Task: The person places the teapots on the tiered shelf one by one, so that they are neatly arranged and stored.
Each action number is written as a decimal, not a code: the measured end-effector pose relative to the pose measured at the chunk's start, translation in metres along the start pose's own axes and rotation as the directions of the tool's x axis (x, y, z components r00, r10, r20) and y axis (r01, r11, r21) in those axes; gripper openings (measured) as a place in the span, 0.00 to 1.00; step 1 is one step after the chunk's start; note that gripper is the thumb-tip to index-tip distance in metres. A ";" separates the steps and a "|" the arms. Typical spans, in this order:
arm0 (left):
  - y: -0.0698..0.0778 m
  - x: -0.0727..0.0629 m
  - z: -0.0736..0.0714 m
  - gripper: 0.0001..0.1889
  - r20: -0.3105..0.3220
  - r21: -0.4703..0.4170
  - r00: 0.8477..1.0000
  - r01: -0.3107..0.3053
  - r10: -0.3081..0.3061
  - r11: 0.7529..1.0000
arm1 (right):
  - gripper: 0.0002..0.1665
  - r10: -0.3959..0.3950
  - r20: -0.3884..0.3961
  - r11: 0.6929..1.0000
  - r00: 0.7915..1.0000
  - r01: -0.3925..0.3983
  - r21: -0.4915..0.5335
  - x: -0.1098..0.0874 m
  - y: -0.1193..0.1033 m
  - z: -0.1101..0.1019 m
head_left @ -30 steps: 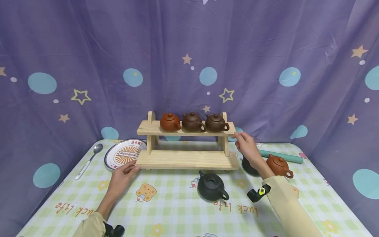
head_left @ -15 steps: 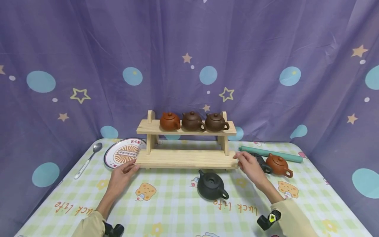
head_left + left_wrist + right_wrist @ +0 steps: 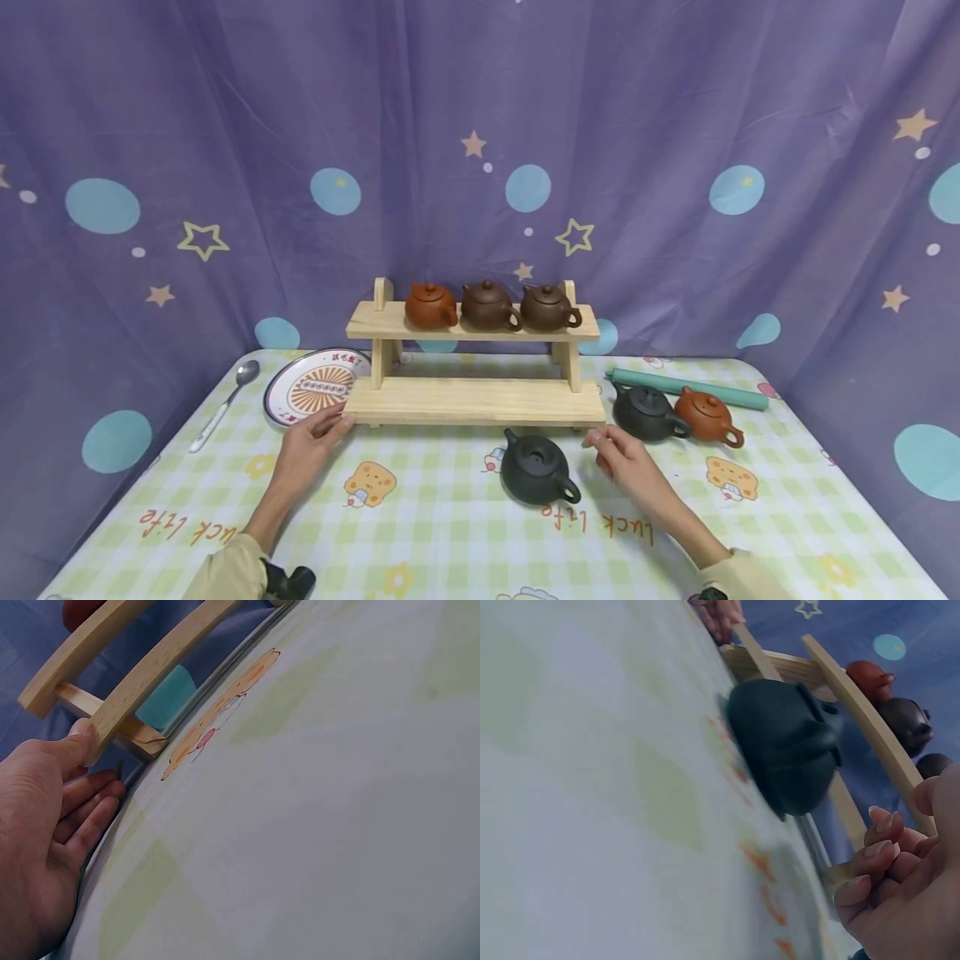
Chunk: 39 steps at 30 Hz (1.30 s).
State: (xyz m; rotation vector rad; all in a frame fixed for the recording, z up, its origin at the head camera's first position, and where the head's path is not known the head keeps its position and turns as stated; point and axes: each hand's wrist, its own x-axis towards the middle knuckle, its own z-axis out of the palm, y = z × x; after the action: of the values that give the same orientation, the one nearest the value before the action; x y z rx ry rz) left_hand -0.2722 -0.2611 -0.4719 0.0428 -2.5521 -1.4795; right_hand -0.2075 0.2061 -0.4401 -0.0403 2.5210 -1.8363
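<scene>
On the table (image 3: pixel 435 546), the nearest black teapot (image 3: pixel 535 469) stands before the wooden shelf (image 3: pixel 472 402); the right hand (image 3: pixel 628 469), loosely curled and empty, has come down beside this teapot. The left hand (image 3: pixel 309 448) still pinches the shelf's left end. Three teapots (image 3: pixel 487 307) sit on top.

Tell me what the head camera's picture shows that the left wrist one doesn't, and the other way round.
Only the head view shows the spoon, the right hand and two brown teapots on the upper shelf.
Only the left wrist view shows the palm side of the left hand.
Both show the left hand at one end of the wooden rack's lower shelf, plus the checkered tablecloth and the curtain behind.
</scene>
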 end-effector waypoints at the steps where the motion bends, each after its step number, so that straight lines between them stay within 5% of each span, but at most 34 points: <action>1: 0.000 0.000 0.000 0.30 -0.001 0.000 1.000 0.000 0.000 1.000 | 0.18 0.001 0.005 1.000 1.000 -0.001 -0.002 -0.002 0.000 0.001; 17: 0.002 0.001 0.000 0.29 -0.006 -0.003 1.000 0.007 -0.007 1.000 | 0.19 0.000 0.181 1.000 0.984 -0.005 0.026 -0.026 0.010 0.009; 32: 0.002 -0.001 0.000 0.31 -0.002 -0.003 1.000 0.015 -0.015 1.000 | 0.19 -0.026 0.227 0.999 0.974 0.034 -0.030 -0.035 0.008 0.015; 39: 0.003 -0.001 0.000 0.31 -0.005 0.001 1.000 0.016 -0.016 1.000 | 0.20 -0.079 0.310 0.994 0.947 0.097 -0.043 -0.036 0.009 0.017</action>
State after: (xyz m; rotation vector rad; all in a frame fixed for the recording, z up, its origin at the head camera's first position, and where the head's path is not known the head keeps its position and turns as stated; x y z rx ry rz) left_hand -0.2712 -0.2596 -0.4700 0.0670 -2.5550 -1.4821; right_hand -0.1714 0.1941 -0.4534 -0.4143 2.3851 -1.6335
